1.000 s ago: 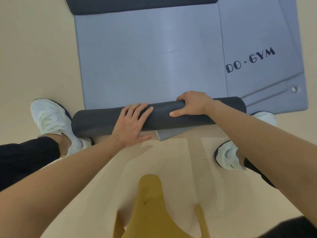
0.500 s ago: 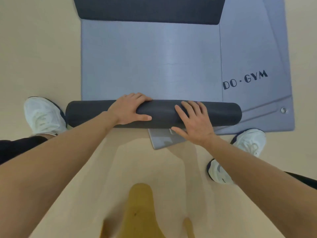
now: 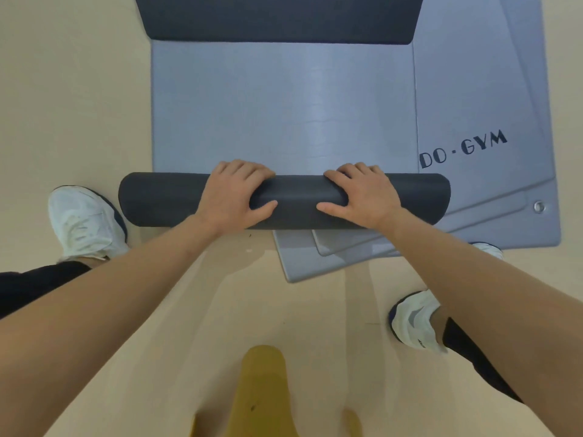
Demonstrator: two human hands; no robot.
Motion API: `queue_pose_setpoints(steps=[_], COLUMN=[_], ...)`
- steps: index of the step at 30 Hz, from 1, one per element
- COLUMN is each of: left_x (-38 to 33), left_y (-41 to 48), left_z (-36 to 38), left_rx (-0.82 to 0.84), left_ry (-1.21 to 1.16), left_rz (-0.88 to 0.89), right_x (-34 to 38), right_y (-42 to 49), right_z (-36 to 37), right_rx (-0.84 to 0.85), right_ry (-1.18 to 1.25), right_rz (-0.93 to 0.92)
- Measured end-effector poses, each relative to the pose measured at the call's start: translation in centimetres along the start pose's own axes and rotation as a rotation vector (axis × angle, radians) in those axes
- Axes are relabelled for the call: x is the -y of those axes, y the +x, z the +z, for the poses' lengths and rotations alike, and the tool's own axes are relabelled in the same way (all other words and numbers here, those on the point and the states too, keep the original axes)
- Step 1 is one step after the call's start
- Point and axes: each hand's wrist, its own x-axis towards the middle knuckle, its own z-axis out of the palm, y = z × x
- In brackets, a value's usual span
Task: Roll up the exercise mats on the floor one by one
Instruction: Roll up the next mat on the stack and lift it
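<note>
Both hands grip a dark grey rolled mat [image 3: 285, 200] that lies crosswise on the floor [image 3: 72, 99], its long axis running left to right across the middle of the view. The left hand [image 3: 236, 195] is clamped over the roll a little left of its centre, fingers curled over the far side and the thumb pressed against the near side; the right hand [image 3: 362, 193] is clamped the same way a little right of centre, so the two hands sit apart with a bare stretch of roll between them. The roll rests on the near edge of a blue-grey mat [image 3: 284, 111] still lying flat, which stretches away from the person; across its far end a dark band [image 3: 277, 17] of the same colour as the roll lies flat. To the right, touching and partly under this mat, lie more blue-grey mats [image 3: 482, 89], one printed with "DO·GYM" and showing a metal eyelet [image 3: 538, 206] near its right near corner. Corners of these mats poke out from beneath the roll on the near side. A white shoe [image 3: 85, 223] stands just left of the roll's left end, and another white shoe [image 3: 416, 320] sits near and right, by the right forearm.
</note>
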Motion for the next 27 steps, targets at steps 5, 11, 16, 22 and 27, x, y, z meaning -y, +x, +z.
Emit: queue_pose_setpoints(steps=[5, 11, 16, 22, 27], left_x=[-1.1, -0.2, 0.8, 2.6, 3.9], left_y=[-2.5, -1.3, 1.3, 4.9, 7.9], left_z=[1.8, 1.3, 0.8, -0.5, -1.7], left_rx=[-0.056, 0.162, 0.281, 0.456, 0.594], left_ry=[0.007, 0.099, 0.103, 0.028, -0.132], left_rz=[-0.035, -0.072, -0.157, -0.184, -0.236], right_x=[-1.0, -0.9, 0.0, -0.9, -1.0], right_y=[1.9, 2.8, 2.1, 0.2, 0.9], right_z=[-0.7, -1.8, -2.6, -1.6, -1.6], right_rx=[0.094, 0.163, -0.037, -0.285, -0.113], right_ry=[0.054, 0.1, 0.128, -0.078, -0.179], right_rz=[0.03, 0.064, 0.172, -0.057, 0.04])
